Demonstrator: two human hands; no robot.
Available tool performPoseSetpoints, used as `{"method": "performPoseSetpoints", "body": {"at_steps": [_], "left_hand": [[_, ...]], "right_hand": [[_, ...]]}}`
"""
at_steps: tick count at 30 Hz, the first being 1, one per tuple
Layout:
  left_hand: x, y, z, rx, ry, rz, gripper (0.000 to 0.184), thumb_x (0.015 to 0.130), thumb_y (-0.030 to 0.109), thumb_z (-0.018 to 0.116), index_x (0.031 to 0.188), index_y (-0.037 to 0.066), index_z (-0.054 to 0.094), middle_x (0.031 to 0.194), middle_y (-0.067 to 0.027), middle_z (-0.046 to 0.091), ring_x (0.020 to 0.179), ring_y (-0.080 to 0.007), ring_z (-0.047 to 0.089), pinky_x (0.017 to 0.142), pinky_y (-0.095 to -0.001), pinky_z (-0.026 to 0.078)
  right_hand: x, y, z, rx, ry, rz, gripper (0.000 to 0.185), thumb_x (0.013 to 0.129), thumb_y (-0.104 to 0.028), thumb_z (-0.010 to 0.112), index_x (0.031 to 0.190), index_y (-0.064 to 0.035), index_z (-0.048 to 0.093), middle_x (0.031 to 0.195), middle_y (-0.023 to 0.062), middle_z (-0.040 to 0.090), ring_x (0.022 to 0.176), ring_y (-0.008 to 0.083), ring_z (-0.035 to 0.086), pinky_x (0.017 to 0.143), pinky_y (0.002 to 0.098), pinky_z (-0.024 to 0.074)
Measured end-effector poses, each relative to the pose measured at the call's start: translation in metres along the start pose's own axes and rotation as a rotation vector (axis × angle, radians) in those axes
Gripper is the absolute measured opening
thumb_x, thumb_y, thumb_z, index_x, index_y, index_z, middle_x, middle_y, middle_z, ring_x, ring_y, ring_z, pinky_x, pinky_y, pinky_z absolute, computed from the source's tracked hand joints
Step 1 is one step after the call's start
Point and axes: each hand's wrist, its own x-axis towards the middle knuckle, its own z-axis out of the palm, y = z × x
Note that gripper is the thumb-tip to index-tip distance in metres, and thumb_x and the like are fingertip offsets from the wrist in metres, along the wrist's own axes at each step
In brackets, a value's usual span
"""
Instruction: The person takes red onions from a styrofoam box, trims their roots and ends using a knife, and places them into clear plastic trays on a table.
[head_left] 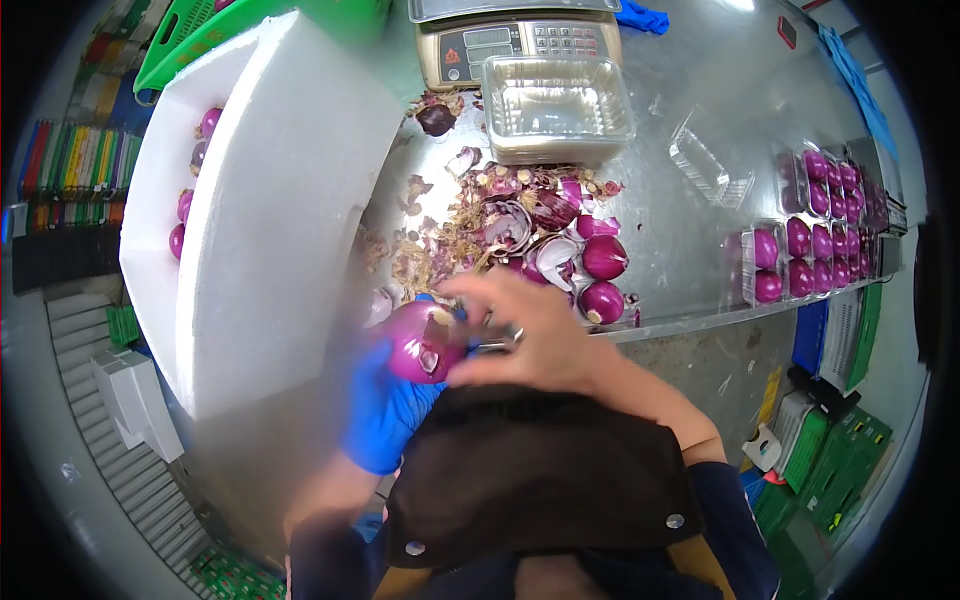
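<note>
My left hand [375, 410], in a blue glove, grips a purple-red onion [422, 345] at the near edge of the metal table. A darker patch of skin shows on the onion's side facing my right hand. My bare right hand [535, 330] is closed around what looks like a small knife [497, 340], blurred and partly hidden by the fingers. Its fingertips are close beside the onion. Just beyond the hands lies a heap of onion skins and root ends [500, 215], with shiny peeled onions [604, 258] on its right side.
A white foam box [290, 200] holding onions stands at left, by a green crate [190, 40]. At the back are a scale [520, 45] and stacked clear trays [560, 110]. Packed onion trays [810, 255] line the right; a single clear tray [705, 165] lies nearer.
</note>
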Motion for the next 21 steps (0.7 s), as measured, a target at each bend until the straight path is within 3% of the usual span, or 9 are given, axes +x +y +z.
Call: {"method": "performPoseSetpoints", "body": {"at_steps": [2, 5, 6, 7, 11, 13, 17, 19, 21], "left_hand": [[0.003, 0.0, -0.007, -0.09, 0.065, -0.042, 0.078, 0.082, 0.032, 0.069, 0.145, 0.001, 0.035, 0.142, -0.0272, 0.044, 0.129, -0.0454, 0.049, 0.103, -0.0597, 0.047], [0.001, 0.0, 0.012, -0.018, 0.0, -0.035, 0.076, 0.08, 0.026, 0.072, 0.14, -0.007, 0.038, 0.136, -0.0286, 0.049, 0.123, -0.0444, 0.054, 0.101, -0.0562, 0.051], [0.001, 0.0, 0.02, 0.039, -0.051, -0.021, 0.075, 0.08, 0.023, 0.074, 0.137, -0.011, 0.039, 0.133, -0.0293, 0.051, 0.12, -0.0437, 0.057, 0.1, -0.0545, 0.053], [0.002, 0.002, 0.012, -0.02, -0.08, -0.113, 0.08, 0.078, 0.022, 0.074, 0.142, -0.007, 0.035, 0.137, -0.0306, 0.048, 0.121, -0.0469, 0.055, 0.1, -0.0574, 0.051], [0.004, -0.001, 0.012, -0.161, -0.213, -0.162, 0.087, 0.077, 0.021, 0.075, 0.149, 0.001, 0.029, 0.142, -0.0318, 0.043, 0.122, -0.0517, 0.052, 0.103, -0.0612, 0.047], [0.001, -0.002, 0.011, -0.176, -0.2, -0.127, 0.09, 0.076, 0.02, 0.076, 0.15, 0.003, 0.027, 0.143, -0.0321, 0.042, 0.125, -0.0534, 0.049, 0.105, -0.0627, 0.045], [0.004, 0.002, 0.016, -0.024, -0.201, -0.021, 0.087, 0.076, 0.019, 0.076, 0.149, 0.002, 0.031, 0.142, -0.0307, 0.043, 0.13, -0.0479, 0.046, 0.108, -0.0579, 0.044], [0.006, 0.004, 0.019, 0.103, -0.111, 0.023, 0.084, 0.076, 0.019, 0.076, 0.147, 0.002, 0.034, 0.141, -0.0275, 0.046, 0.131, -0.0422, 0.047, 0.108, -0.053, 0.045], [0.008, 0.002, 0.03, 0.401, -0.011, 0.124, 0.074, 0.084, 0.026, 0.068, 0.147, 0.003, 0.036, 0.143, -0.0213, 0.047, 0.132, -0.0359, 0.048, 0.11, -0.05, 0.042]], "right_hand": [[-0.001, -0.009, 0.005, -0.238, -0.148, -0.121, 0.052, 0.075, -0.023, 0.085, 0.121, -0.0114, 0.063, 0.08, 0.0016, 0.06, 0.06, 0.0153, 0.058, 0.055, 0.0286, 0.0458], [-0.004, 0.027, 0.01, -0.235, 0.002, -0.187, 0.045, 0.079, -0.021, 0.08, 0.119, -0.0088, 0.063, 0.078, 0.0052, 0.061, 0.061, 0.0212, 0.059, 0.055, 0.0314, 0.047], [-0.002, 0.031, 0.008, -0.231, 0.05, -0.125, 0.041, 0.081, -0.02, 0.079, 0.117, -0.0077, 0.064, 0.078, 0.0062, 0.062, 0.061, 0.0225, 0.06, 0.056, 0.0326, 0.0473], [0.001, 0.035, 0.004, -0.227, 0.098, -0.062, 0.038, 0.082, -0.019, 0.078, 0.115, -0.0066, 0.065, 0.079, 0.0073, 0.063, 0.062, 0.0237, 0.06, 0.057, 0.0338, 0.0476], [0.009, 0.06, -0.009, -0.367, 0.262, 0.117, 0.023, 0.085, -0.02, 0.073, 0.101, -0.0061, 0.065, 0.078, 0.01, 0.067, 0.065, 0.0319, 0.064, 0.058, 0.0411, 0.0485], [0.003, 0.06, -0.016, -0.476, 0.113, 0.252, 0.023, 0.086, -0.02, 0.072, 0.103, -0.0057, 0.065, 0.078, 0.011, 0.068, 0.065, 0.0333, 0.064, 0.059, 0.0418, 0.049], [0.001, 0.033, -0.025, -0.326, 0.018, 0.26, 0.041, 0.085, -0.022, 0.073, 0.121, -0.0059, 0.061, 0.079, 0.0125, 0.069, 0.071, 0.0339, 0.067, 0.064, 0.0407, 0.0524], [-0.002, 0.024, -0.021, -0.13, -0.011, 0.167, 0.053, 0.084, -0.025, 0.075, 0.13, -0.0051, 0.055, 0.091, 0.0168, 0.068, 0.077, 0.0357, 0.068, 0.068, 0.041, 0.0539], [0.001, 0.018, -0.015, -0.047, -0.041, -0.01, 0.066, 0.082, -0.028, 0.077, 0.137, -0.0042, 0.048, 0.109, 0.0214, 0.064, 0.086, 0.0387, 0.067, 0.074, 0.042, 0.0548]]}}
